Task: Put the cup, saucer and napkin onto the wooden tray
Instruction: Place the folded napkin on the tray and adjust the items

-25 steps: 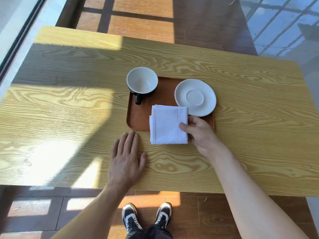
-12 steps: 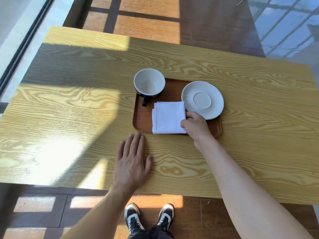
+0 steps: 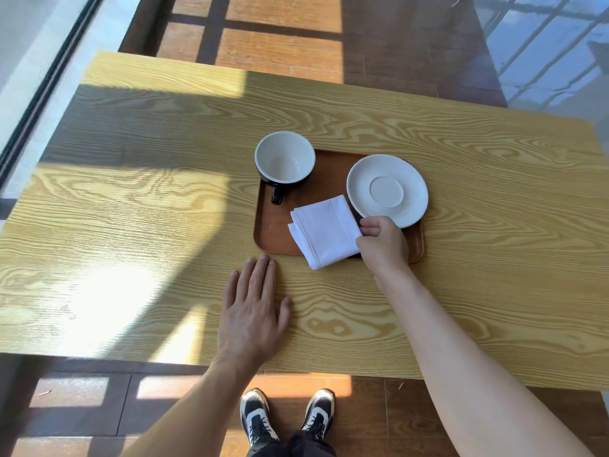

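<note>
While the left hand [image 3: 252,311] is laid flat and empty on the surface [image 3: 494,291], the napkin [image 3: 324,230] is pinched by the right hand [image 3: 382,242], tilted across the wooden tray [image 3: 270,232], overhanging its near edge. The cup [image 3: 285,158] and saucer [image 3: 387,191] are seated on the tray.

No text, label, brand or number can be read on anything here.

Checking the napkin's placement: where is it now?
The napkin lies tilted on the tray's near side, between cup and saucer, its corner overhanging the table, right hand pinching it.
</note>
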